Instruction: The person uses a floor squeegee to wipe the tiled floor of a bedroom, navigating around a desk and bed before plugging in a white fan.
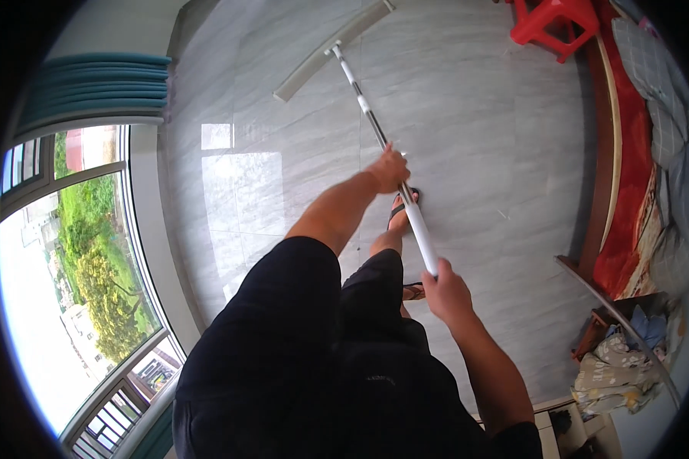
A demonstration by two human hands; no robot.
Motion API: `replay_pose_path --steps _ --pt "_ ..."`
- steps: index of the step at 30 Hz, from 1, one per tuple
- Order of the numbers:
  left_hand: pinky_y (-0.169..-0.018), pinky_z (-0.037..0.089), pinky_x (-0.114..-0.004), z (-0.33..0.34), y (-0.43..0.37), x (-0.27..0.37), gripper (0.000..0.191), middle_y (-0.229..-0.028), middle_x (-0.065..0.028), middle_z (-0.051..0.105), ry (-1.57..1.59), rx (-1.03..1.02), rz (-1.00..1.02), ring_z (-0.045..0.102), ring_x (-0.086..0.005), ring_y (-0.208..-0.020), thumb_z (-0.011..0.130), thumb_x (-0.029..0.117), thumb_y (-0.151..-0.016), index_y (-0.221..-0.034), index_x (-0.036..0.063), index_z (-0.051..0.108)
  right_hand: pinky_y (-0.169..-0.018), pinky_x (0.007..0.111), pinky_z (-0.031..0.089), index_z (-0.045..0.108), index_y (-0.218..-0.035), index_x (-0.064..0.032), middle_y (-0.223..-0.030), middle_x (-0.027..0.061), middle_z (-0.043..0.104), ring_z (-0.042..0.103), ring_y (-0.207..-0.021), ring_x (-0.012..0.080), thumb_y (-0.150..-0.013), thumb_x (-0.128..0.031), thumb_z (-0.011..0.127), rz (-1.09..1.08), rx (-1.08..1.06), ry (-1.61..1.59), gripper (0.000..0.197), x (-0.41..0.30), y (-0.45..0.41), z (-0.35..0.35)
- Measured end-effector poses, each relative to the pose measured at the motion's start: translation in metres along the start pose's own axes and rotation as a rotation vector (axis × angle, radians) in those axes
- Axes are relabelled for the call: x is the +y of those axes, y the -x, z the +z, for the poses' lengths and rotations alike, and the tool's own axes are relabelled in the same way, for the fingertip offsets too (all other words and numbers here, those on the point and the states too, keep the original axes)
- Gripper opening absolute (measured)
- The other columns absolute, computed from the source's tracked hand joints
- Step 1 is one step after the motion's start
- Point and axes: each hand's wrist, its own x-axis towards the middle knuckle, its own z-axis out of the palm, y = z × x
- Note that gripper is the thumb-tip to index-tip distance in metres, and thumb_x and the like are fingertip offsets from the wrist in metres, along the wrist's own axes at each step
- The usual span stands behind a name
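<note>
A long-handled floor squeegee or flat mop slants across the view, its wide pale head point(321, 54) lying on the grey tiled floor point(465, 143). Its telescopic handle point(419, 224) is white and metallic and runs back towards me. My left hand point(389, 169) grips the metal middle section, arm stretched forward. Lower down, my right hand point(449, 291) is closed around the end of the white grip. The handle passes over my sandalled foot point(399, 215). Whether the head has a rubber blade or a cloth cannot be made out.
A red plastic stool point(557, 26) stands at the far right. Along the right runs a wooden bed frame point(600, 166) with red and grey bedding. Printed fabric point(614, 367) spills near a wooden drawer-like box. On the left are a window point(92, 258) and a teal curtain point(103, 80).
</note>
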Motion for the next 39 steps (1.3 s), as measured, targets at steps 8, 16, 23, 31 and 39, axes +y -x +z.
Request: replay_pose_path --steps 8,16,23,31,39 --pt "-0.12 0.023 -0.062 0.048 0.044 0.158 0.019 -0.098 -0.005 0.068 0.033 0.02 0.165 0.057 -0.0333 -0.116 0.067 0.026 -0.08 -0.094 0.0204 0.078 -0.077 0.053 0.054 0.053 -0.132 -0.0072 -0.089 0.0211 0.072 0.069 -0.085 0.0436 -0.092 -0.034 0.062 -0.001 0.086 -0.127 0.049 0.118 0.126 0.066" --pt "-0.115 0.025 -0.057 0.041 0.078 0.226 0.015 -0.091 0.0015 0.072 -0.189 -0.116 0.13 0.064 -0.0221 -0.104 0.069 0.031 -0.08 -0.087 0.0218 0.079 -0.071 0.051 0.054 0.058 -0.126 -0.0122 -0.081 0.0172 0.072 0.069 -0.078 0.0419 -0.091 -0.034 0.066 -0.099 0.163 -0.245 0.042 0.205 0.148 0.131" --pt "-0.118 0.025 -0.06 0.003 0.06 0.158 0.017 -0.096 -0.0011 0.071 -0.239 -0.008 -0.022 0.062 -0.0244 -0.114 0.065 0.023 -0.085 -0.096 0.0175 0.077 -0.073 0.046 0.054 0.06 -0.127 -0.0077 -0.088 0.0187 0.071 0.07 -0.081 0.0391 -0.091 -0.032 0.067 -0.22 0.176 -0.35 0.044 0.153 0.1 0.08" --pt "-0.105 0.047 -0.04 -0.067 0.036 -0.013 0.023 -0.113 -0.0032 0.065 0.039 0.111 -0.345 0.053 -0.0242 -0.124 0.073 0.021 -0.082 -0.104 0.0174 0.073 -0.075 0.052 0.053 0.062 -0.119 -0.0046 -0.086 0.0214 0.07 0.068 -0.084 0.0437 -0.09 -0.032 0.065 -0.366 0.21 -0.26 0.04 -0.015 -0.046 0.005" --pt "-0.089 0.057 -0.05 -0.035 -0.029 -0.104 0.04 -0.135 -0.0253 0.051 1.124 0.499 -0.951 0.062 -0.0445 -0.113 0.059 0.016 -0.095 -0.133 0.0069 0.058 -0.046 0.035 0.047 0.058 -0.104 -0.0042 -0.077 0.0077 0.065 0.058 -0.049 0.0193 -0.093 -0.024 0.064 -0.142 -0.032 -0.482 0.024 -0.086 -0.135 -0.009"
